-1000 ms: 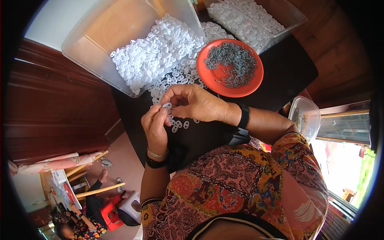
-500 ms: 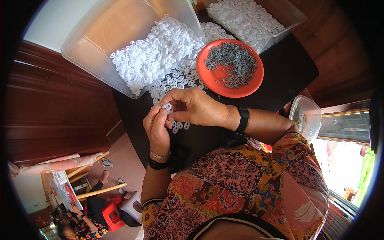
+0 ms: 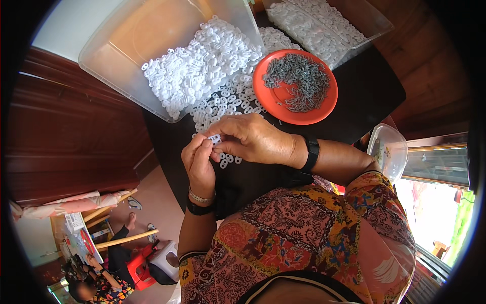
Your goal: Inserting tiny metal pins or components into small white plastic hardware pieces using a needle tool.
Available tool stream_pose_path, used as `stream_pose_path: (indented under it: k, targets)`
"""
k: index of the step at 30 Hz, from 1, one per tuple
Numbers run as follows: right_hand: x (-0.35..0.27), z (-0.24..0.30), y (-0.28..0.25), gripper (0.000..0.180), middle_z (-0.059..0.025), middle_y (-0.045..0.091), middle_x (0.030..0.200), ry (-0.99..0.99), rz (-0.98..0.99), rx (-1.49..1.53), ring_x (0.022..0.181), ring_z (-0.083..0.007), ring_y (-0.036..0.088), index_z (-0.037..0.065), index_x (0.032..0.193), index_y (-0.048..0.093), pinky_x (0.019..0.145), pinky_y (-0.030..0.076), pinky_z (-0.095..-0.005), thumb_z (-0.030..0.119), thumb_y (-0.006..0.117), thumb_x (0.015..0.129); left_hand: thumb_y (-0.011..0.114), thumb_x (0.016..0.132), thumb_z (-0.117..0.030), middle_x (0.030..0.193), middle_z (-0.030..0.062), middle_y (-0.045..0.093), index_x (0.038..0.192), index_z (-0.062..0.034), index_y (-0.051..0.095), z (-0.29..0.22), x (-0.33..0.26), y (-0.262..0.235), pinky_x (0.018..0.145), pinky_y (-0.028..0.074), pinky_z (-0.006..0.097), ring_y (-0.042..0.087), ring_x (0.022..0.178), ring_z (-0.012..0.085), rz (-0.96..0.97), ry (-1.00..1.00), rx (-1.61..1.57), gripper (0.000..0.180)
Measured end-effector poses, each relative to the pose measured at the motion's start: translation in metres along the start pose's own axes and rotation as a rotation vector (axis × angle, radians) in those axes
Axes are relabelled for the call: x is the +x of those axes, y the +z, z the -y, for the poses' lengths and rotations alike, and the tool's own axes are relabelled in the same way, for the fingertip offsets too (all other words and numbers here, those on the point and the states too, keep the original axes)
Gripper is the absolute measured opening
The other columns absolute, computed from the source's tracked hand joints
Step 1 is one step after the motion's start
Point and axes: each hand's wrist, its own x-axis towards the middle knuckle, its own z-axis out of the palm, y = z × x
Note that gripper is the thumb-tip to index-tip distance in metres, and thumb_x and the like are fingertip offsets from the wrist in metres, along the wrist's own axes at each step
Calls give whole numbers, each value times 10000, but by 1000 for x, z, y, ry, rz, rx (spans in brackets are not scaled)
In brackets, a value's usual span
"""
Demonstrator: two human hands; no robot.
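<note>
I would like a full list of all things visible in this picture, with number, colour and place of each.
small white plastic rings: many, white, piled in the tilted clear tub and spilling onto the table
tilted clear plastic tub: one, clear, upper left
second clear plastic tub: one, clear, top right, holding more white pieces
round orange plate: one, orange, right of the spilled rings
small grey metal pieces: many, grey, heaped on the plate
black table: one, black, under everything
clear plastic lid: one, clear, right edge by the elbow
left hand: one, pinching a white ring, bracelet and black band at wrist
right hand: one, fingertips meeting the left hand's, black watch
</note>
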Motion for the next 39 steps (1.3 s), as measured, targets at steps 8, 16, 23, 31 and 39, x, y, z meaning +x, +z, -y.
stream_pose_path:
  k: [8, 16, 23, 31, 39]
  targets:
    - [0, -1, -1, 268, -113, 664, 941, -43, 7, -17, 850, -290, 668, 37, 1038, 610, 701, 537, -348, 100, 710, 797, 445, 896, -131, 668, 31, 461, 754, 31, 542, -2, -2, 2, 499, 351, 216, 426, 567, 88, 16, -39, -19, 236]
    - [0, 1, -3, 226, -107, 667, 874, -31, 40, -10, 803, -276, 675, 31, 1007, 607, 677, 537, -336, 92, 697, 809, 435, 927, -156, 652, 25, 458, 824, 32, 547, 5, -5, 4, 489, 339, 216, 403, 547, 83, 18, -46, -44, 242]
    - [-2, -3, 1, 142, -80, 667, 779, 22, 36, 53, 740, -254, 682, 35, 970, 597, 639, 535, -325, 72, 654, 845, 460, 942, -212, 580, -2, 409, 759, -6, 531, 4, -6, 12, 460, 303, 219, 378, 499, 72, -31, -56, -63, 285]
    - [0, -6, 3, 99, -103, 653, 727, -110, 5, -66, 689, -276, 680, 5, 925, 558, 601, 533, -351, 62, 602, 857, 421, 959, -204, 582, 12, 443, 851, -1, 546, 15, -2, 6, 471, 297, 207, 371, 510, 73, -3, -18, -37, 262]
    - [4, 28, -31, 204, -119, 673, 892, -175, -288, -323, 801, -248, 680, 25, 963, 645, 678, 537, -323, -8, 695, 768, 448, 948, -209, 581, -13, 399, 668, -70, 447, 23, 8, 1, 484, 281, 221, 365, 512, 64, -32, 71, 32, 313]
